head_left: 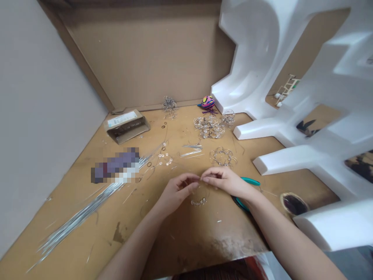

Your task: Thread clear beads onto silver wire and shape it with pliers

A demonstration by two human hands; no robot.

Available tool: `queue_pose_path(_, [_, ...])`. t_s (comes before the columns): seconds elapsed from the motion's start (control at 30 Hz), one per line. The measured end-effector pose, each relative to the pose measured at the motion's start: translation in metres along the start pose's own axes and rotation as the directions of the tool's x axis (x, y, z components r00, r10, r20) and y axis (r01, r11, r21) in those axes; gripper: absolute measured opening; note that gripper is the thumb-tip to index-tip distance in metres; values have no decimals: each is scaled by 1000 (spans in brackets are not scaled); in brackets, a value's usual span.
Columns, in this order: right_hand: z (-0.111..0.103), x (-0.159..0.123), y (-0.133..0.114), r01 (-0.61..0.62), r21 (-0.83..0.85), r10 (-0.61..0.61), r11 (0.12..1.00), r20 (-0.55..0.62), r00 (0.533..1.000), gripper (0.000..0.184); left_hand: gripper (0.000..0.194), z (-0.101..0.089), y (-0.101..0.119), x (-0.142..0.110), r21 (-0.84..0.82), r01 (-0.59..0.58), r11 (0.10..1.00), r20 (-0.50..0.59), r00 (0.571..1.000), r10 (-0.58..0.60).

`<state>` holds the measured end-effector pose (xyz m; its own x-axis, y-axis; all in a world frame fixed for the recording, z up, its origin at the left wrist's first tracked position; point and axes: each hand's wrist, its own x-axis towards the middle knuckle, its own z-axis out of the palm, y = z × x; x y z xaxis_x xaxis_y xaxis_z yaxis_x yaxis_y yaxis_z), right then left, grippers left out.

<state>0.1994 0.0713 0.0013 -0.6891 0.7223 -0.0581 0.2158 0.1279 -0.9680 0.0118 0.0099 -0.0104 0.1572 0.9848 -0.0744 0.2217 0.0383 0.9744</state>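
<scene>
Near the front middle of the table, my left hand [178, 191] and my right hand [223, 180] meet fingertip to fingertip. Both are closed in a pinch on a thin wire loop with clear beads [199, 202], which hangs below the fingers; the pinched ends are too small to make out. Teal-handled pliers [251, 181] lie partly under my right wrist. Just beyond my right hand is a finished-looking ring of looped wire and beads [223, 156]. Loose clear beads [165, 158] lie scattered past my left hand.
A bundle of straight wires [87, 216] runs along the left, beside a pixelated patch. An open cardboard box [128, 126] stands behind it. More wire rings [209, 127] are piled at the back. White moulded shapes [279, 159] crowd the right, near a round dark-centred object [293, 203].
</scene>
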Motion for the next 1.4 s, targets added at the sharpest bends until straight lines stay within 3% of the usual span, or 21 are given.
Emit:
queue_pose_path(0.13, [6,2,1,-47,55,49,997,-31,998,27,23,3,-3,1,2,9,1000,-10,1000,-9])
queue_pose_path(0.33, [6,3,6,-62,104,69,993,-59,996,34,16,0,-3,4,5,-83,997,-113,990,83])
queue_pose_path(0.53, [11,1,7,-195,26,190,980,134,973,42,15,-4,-7,6,-152,-109,982,-303,951,59])
queue_pose_path(0.7, [19,4,16,-200,35,195,979,106,975,31,14,-5,-10,8,-257,-115,960,-407,913,0])
queue_pose_path(1.03, [16,5,11,-167,174,173,971,-22,985,30,14,-3,-9,8,-215,-110,970,-360,933,26])
queue_pose_path(1.23, [15,7,13,-217,300,251,929,-81,965,31,14,0,-5,7,-170,-91,981,-305,952,35])
queue_pose_path(1.4, [12,8,14,-213,398,248,892,-38,968,31,15,0,-3,6,-141,-76,987,-311,950,29])
